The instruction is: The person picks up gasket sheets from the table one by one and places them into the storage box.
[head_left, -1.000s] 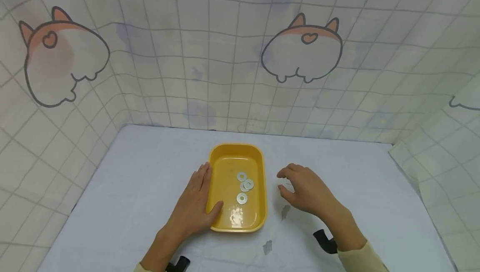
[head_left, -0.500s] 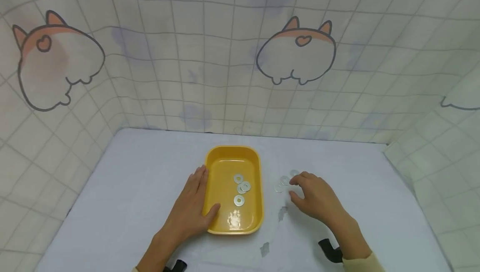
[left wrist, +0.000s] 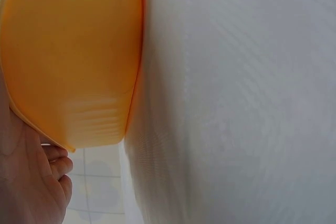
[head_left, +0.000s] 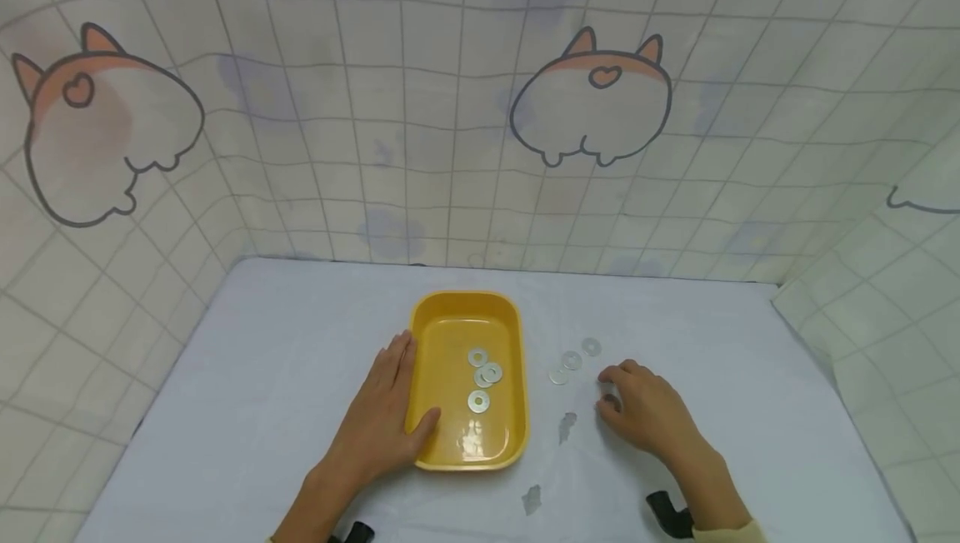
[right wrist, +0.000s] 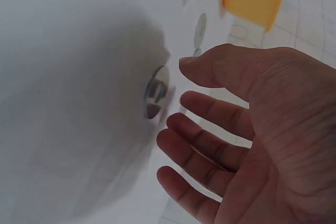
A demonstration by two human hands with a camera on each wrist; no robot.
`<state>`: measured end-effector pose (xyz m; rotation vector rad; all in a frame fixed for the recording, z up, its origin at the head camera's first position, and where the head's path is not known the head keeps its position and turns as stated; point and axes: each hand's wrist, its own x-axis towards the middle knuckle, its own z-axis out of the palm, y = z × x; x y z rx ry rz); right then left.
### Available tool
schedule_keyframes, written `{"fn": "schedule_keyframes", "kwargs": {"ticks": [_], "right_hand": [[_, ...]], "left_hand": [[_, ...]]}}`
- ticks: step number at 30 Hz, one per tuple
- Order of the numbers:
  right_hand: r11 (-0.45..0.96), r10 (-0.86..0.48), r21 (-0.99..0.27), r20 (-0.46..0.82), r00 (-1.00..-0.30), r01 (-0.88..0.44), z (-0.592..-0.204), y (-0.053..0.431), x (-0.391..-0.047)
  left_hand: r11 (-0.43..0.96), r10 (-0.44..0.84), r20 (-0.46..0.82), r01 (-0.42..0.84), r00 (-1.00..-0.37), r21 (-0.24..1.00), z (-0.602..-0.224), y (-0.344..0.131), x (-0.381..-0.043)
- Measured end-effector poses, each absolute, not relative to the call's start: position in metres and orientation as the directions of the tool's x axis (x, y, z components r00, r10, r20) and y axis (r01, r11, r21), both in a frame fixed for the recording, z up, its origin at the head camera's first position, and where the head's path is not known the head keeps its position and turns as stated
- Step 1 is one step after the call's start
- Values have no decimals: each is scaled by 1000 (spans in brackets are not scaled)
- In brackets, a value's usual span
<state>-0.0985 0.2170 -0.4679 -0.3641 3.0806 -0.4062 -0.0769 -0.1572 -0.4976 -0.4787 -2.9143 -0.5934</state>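
Note:
A yellow tray (head_left: 426, 443) stands on the white-covered table. My left hand (head_left: 378, 414) rests along its left rim, fingers straight and thumb over the edge; the left wrist view shows the tray's outer wall (left wrist: 73, 66) beside the palm. Inside lie several flat metal washers (head_left: 478, 401), two overlapping. To the right of the tray three washers (head_left: 572, 360) form a slanting row on the cloth. My right hand (head_left: 648, 410) is bent, thumb and fingers apart, over another washer (right wrist: 156, 93) that lies on the cloth, partly hidden in the head view.
Two grey patches (head_left: 531, 500) mark the cloth between the tray and my right forearm. A tile-patterned curtain (head_left: 465, 110) with cartoon animals hangs behind the table and along both sides. Black camera mounts (head_left: 669, 515) sit at the wrists.
My right hand has moved right, away from the tray, uncovering the row of three washers, and is now over a separate one. The left hand stays at the tray's rim.

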Motion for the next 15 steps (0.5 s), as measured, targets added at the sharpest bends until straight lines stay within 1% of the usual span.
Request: {"fn": "schedule_keyframes", "kwargs": {"ticks": [10,15], "right_hand": [[947,-212,-246,15,-977,-209,-477,221,-99],[951,-194,-252,-25,-981,-181,-476,221,-98]], "left_hand": [[872,280,184,329,-942,361,-495,-157,-76],[874,280,204,337,-938,350,-496,-157,-76]]}}
